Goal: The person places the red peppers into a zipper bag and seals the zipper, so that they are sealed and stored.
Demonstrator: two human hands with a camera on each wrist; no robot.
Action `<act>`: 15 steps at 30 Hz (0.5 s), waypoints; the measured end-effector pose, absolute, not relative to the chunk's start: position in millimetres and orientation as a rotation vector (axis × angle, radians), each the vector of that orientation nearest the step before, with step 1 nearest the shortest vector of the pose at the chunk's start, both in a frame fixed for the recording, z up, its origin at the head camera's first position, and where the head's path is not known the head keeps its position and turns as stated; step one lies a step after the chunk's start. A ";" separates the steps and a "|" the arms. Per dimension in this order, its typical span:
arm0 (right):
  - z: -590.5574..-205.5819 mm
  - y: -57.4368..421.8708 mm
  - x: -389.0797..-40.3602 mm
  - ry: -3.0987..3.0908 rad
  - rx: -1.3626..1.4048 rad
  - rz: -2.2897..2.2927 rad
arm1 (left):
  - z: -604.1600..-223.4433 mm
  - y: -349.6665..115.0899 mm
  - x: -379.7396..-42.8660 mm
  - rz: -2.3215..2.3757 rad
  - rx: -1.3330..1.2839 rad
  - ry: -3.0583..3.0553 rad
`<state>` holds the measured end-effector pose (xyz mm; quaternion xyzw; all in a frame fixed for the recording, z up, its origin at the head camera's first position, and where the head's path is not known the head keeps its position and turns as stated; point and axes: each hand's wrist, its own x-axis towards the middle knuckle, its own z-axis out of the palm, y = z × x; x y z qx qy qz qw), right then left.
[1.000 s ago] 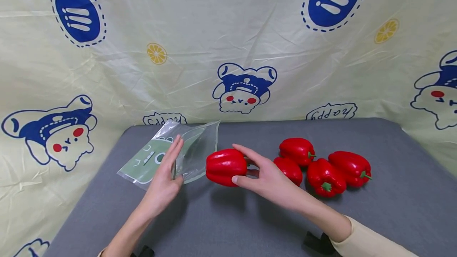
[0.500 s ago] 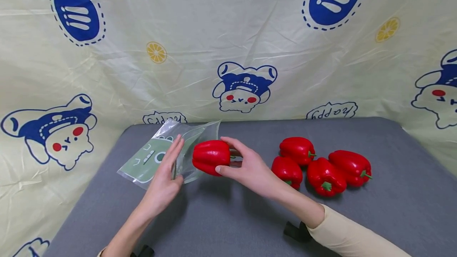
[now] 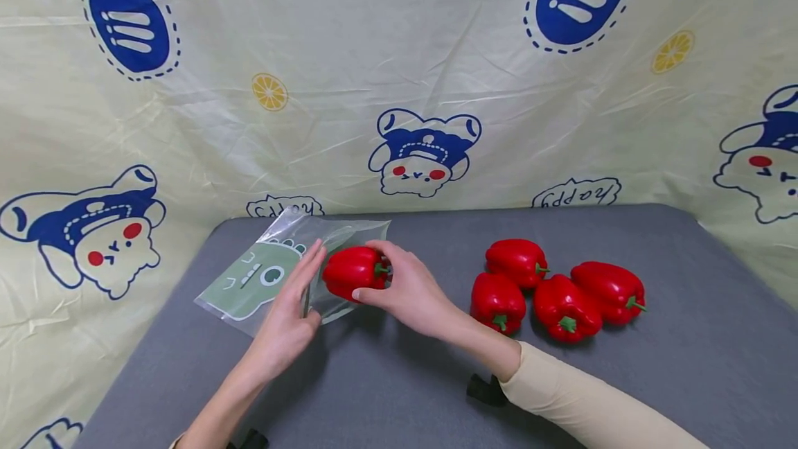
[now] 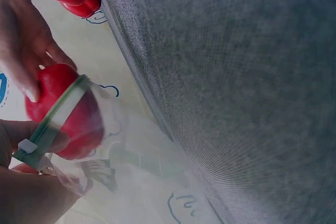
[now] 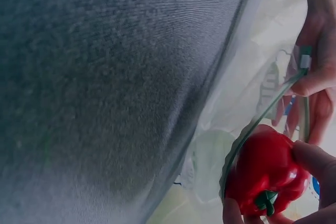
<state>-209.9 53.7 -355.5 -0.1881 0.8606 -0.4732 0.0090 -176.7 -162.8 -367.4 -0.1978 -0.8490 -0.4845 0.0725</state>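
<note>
Head view: just below centre, right grip [image 3: 408,289] holds a red pepper [image 3: 350,272] partly inside a clear bag [image 3: 249,279]; left grip [image 3: 288,322] pinches the bag's rim.
Pepper looks firm, slippery; best held around its stem end.

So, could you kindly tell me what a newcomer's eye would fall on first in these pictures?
Probably the glossy red pepper that the right hand holds at the open mouth of a clear zip bag, whose edge the left hand pinches. Next would come four more red peppers, grouped toward the right of the grey table, and the pale cloth behind it with bold blue cartoon prints.
</note>
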 end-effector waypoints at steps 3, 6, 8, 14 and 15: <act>-357.8 47.5 -210.6 2.699 -0.605 -1.402 | -367.5 -162.6 -175.7 -1.476 -0.609 -2.557; -359.6 41.4 -210.5 2.691 -0.651 -1.342 | -367.6 -162.3 -175.4 -1.467 -0.604 -2.574; -360.7 37.4 -210.3 2.681 -0.672 -1.314 | -367.6 -162.0 -175.4 -1.461 -0.599 -2.586; -363.7 28.1 -214.8 2.678 -0.673 -1.254 | -367.6 -161.0 -175.5 -1.476 -0.628 -2.585; -363.8 27.1 -216.3 2.685 -0.664 -1.247 | -367.6 -160.9 -175.5 -1.481 -0.636 -2.583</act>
